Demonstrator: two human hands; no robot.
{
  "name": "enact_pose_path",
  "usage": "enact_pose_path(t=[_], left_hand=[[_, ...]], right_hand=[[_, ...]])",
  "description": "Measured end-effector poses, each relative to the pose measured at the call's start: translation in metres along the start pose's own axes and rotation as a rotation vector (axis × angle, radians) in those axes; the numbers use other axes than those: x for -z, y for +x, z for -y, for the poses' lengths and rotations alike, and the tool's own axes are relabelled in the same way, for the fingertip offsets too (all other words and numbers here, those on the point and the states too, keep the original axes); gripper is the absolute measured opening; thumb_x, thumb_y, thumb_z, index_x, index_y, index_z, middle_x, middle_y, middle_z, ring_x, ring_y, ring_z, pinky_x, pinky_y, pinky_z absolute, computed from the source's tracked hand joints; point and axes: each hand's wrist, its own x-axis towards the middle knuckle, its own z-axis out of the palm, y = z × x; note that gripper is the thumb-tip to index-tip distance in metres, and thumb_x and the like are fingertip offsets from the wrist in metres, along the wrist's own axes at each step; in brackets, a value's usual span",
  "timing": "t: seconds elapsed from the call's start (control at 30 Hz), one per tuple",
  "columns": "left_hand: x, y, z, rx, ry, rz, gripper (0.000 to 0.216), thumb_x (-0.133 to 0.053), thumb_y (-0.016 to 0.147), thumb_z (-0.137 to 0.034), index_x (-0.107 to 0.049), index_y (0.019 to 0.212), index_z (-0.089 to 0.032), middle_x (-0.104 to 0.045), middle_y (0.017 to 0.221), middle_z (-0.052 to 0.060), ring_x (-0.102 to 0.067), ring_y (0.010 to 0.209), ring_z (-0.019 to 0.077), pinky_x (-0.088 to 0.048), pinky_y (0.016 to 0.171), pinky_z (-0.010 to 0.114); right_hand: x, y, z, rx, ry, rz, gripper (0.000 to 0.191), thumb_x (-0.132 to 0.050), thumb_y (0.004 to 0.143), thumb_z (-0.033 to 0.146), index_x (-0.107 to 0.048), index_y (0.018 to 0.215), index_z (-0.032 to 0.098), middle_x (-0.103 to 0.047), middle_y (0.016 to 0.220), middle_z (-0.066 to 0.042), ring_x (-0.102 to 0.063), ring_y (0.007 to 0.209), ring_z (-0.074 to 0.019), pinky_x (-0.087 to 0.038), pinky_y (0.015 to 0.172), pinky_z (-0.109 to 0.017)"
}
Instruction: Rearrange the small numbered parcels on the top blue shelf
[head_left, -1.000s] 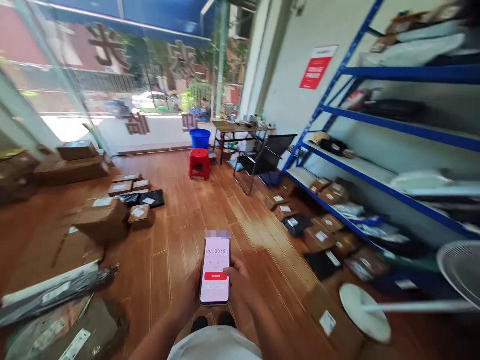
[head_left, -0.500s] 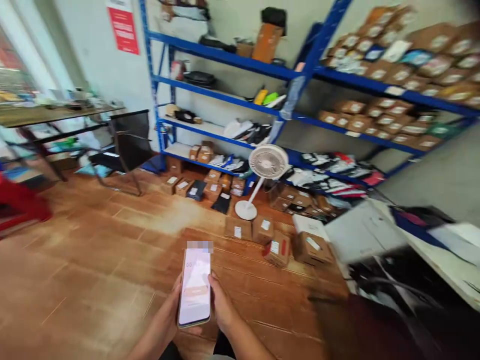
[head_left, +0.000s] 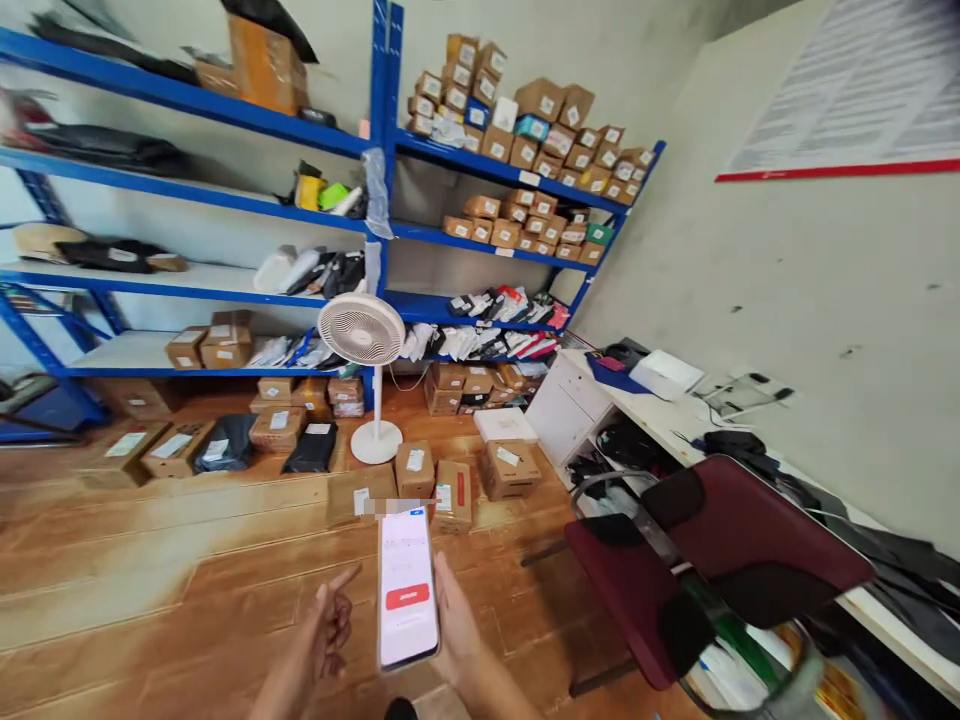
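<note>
The right hand (head_left: 456,628) grips the phone (head_left: 406,590) upright at waist height, screen lit; the left hand (head_left: 330,622) hangs just beside it, loosely curled with forefinger out, empty. A steady grip suits here — one clean tap on the red button (text blurred).

Your right hand (head_left: 454,625) is raised palm-up with fingers curled in a grip. Your left hand (head_left: 330,625) hovers just beside it, loosely curled, index finger extended, gripping nothing.

Phone (head_left: 407,590) hides the right hand (head_left: 455,630) palm; screen text too blurred
</note>
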Motion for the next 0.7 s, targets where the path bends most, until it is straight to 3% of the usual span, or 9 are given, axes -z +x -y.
enact_pose_path(t=[0.1,0.2,0.27,0.33,0.4,0.47,0.57,0.7], left_hand=[[-0.062,0.027,-0.002,0.012,0.085,0.023,0.092,-0.064,0.061,-0.073,-0.047,0.133,-0.018,-0.045,0.070,-0.001,-0.042,0.065,0.0145,-0.036,0.046,0.021],[-0.123,0.057,-0.013,0.048,0.134,0.160,0.070,-0.058,0.072,-0.067,-0.053,0.127,-0.023,-0.054,0.095,0.005,-0.050,0.092,0.0200,-0.048,0.068,0.028],[-0.163,0.082,-0.023,0.115,0.135,0.298,0.066,-0.052,0.078,-0.065,-0.047,0.132,-0.028,-0.050,0.120,0.009,-0.045,0.115,0.0259,-0.049,0.083,0.037],[-0.203,0.109,-0.030,0.198,0.129,0.440,0.070,-0.047,0.080,-0.067,-0.036,0.139,-0.032,-0.038,0.140,0.009,-0.038,0.126,0.0304,-0.047,0.089,0.046],[-0.238,0.140,-0.034,0.290,0.134,0.541,0.076,-0.045,0.079,-0.069,-0.026,0.143,-0.033,-0.031,0.147,0.010,-0.041,0.125,0.0335,-0.046,0.089,0.050],[-0.268,0.173,-0.036,0.368,0.150,0.604,0.079,-0.047,0.081,-0.064,-0.015,0.146,-0.033,-0.036,0.145,0.012,-0.048,0.118,0.0342,-0.047,0.087,0.052],[-0.303,0.225,-0.041,0.454,0.147,0.700,0.086,-0.056,0.080,-0.041,-0.002,0.147,-0.036,-0.048,0.135,0.012,-0.058,0.104,0.0305,-0.049,0.083,0.050],[-0.346,0.287,-0.057,0.540,0.209,0.856,0.112,-0.063,0.063,-0.010,0.007,0.145,-0.040,-0.052,0.131,0.009,-0.058,0.104,0.0278,-0.048,0.087,0.048]], right_hand=[[0.042,-0.009,0.059,0.108,0.017,-0.122,0.049,-0.074,0.064,0.054,-0.070,0.097,0.018,-0.075,0.093,-0.006,-0.068,0.085,-0.0231,-0.048,0.085,-0.035],[0.074,-0.005,0.104,0.260,-0.021,-0.285,0.047,-0.077,0.060,0.024,-0.064,0.105,0.023,-0.074,0.096,-0.002,-0.067,0.083,-0.0198,-0.048,0.080,-0.031],[0.093,0.006,0.127,0.309,-0.035,-0.392,0.050,-0.074,0.058,0.018,-0.062,0.106,0.023,-0.074,0.091,-0.001,-0.067,0.079,-0.0203,-0.049,0.076,-0.032],[0.111,0.021,0.148,0.371,0.001,-0.475,0.047,-0.072,0.057,0.019,-0.062,0.103,0.022,-0.074,0.089,-0.001,-0.066,0.078,-0.0210,-0.049,0.074,-0.032],[0.129,0.038,0.170,0.433,0.057,-0.518,0.043,-0.069,0.057,0.021,-0.062,0.100,0.021,-0.074,0.089,-0.002,-0.067,0.078,-0.0213,-0.049,0.075,-0.033],[0.146,0.054,0.194,0.484,0.075,-0.522,0.043,-0.068,0.057,0.020,-0.062,0.099,0.021,-0.074,0.090,-0.002,-0.067,0.080,-0.0217,-0.049,0.076,-0.033],[0.168,0.074,0.235,0.524,0.061,-0.530,0.046,-0.071,0.056,0.021,-0.061,0.100,0.021,-0.074,0.093,-0.002,-0.066,0.082,-0.0227,-0.049,0.076,-0.033],[0.190,0.097,0.288,0.587,0.107,-0.637,0.044,-0.073,0.064,0.041,-0.060,0.101,0.022,-0.073,0.092,-0.002,-0.066,0.081,-0.0221,-0.049,0.077,-0.034]])
